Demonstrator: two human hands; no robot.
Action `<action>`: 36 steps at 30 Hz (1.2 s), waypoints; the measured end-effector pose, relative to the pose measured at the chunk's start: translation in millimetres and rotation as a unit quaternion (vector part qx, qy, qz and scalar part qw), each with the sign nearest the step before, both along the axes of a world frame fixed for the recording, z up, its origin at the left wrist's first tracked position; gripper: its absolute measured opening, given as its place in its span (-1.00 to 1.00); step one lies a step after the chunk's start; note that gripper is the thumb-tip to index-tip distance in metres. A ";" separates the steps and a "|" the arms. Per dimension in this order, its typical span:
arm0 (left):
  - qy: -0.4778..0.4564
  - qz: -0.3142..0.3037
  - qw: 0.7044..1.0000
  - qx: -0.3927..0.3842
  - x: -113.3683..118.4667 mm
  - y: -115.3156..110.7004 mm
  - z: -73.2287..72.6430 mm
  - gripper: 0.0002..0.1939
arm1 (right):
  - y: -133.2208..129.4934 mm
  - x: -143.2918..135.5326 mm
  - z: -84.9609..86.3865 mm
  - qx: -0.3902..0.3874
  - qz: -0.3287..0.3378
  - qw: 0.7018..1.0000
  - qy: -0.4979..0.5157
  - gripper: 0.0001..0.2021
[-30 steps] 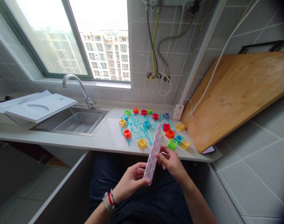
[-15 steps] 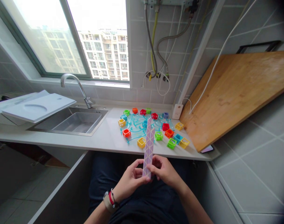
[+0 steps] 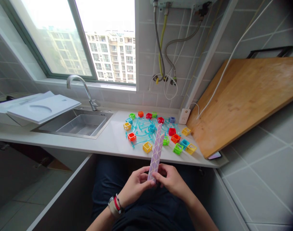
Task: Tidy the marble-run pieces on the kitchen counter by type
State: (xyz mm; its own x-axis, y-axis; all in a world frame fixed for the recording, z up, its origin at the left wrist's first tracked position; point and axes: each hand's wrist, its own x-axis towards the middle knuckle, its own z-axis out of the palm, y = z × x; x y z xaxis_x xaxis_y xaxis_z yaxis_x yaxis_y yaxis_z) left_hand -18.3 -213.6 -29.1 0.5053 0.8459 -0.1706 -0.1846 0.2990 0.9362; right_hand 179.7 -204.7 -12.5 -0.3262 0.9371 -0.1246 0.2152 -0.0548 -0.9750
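Both hands, left (image 3: 138, 186) and right (image 3: 171, 180), close their grip on the lower end of the pink patterned strip (image 3: 156, 154), seemingly to steady it as it slants upward, its top in front of the coloured cubes (image 3: 147, 147) on the worktop (image 3: 117, 146).

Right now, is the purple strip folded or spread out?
Folded: the purple strip shows two rows side by side, one reaching higher, between left hand and right hand.
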 end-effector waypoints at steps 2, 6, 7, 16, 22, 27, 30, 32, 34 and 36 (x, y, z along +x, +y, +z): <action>-0.007 -0.018 1.000 -0.016 0.6 0.9 -1.9 -0.46 | -2.6 0.3 3.7 0.017 -0.002 1.000 -0.013 -0.73; -0.013 -0.037 0.998 -0.044 0.7 3.4 -4.5 -0.51 | -8.2 0.0 14.8 0.078 -0.011 0.995 -0.053 -0.83; -0.015 -0.041 0.998 -0.045 0.9 3.7 -4.6 -0.52 | -9.1 -0.3 16.7 0.089 -0.014 0.994 -0.062 -0.84; -0.010 -0.004 0.997 0.070 2.5 1.3 2.5 -0.56 | -5.1 6.1 11.0 0.056 -0.005 0.996 -0.070 -0.77; 0.067 -0.013 0.993 0.096 -1.2 -0.2 2.9 -0.61 | -2.4 10.4 1.5 -0.001 0.059 0.998 0.008 -0.70; 0.119 -0.047 0.986 0.102 1.8 -3.9 -8.8 -0.53 | -7.1 4.4 -8.1 -0.001 0.038 0.997 0.063 -0.70; 0.111 -0.027 0.985 0.127 6.3 -7.3 -16.5 -0.49 | -13.0 -2.2 -7.5 0.008 0.033 0.995 0.096 -0.69; 0.089 -0.005 0.987 0.131 10.8 -10.0 -21.3 -0.49 | -16.3 -6.0 -5.7 0.016 0.026 0.993 0.115 -0.70; 0.048 0.014 0.993 0.110 15.7 -12.7 -25.7 -0.48 | -18.7 -8.3 -4.0 0.027 0.020 0.992 0.125 -0.71; 0.010 0.031 0.996 0.087 19.9 -14.9 -28.5 -0.47 | -20.5 -8.8 -2.5 0.038 0.016 0.992 0.122 -0.71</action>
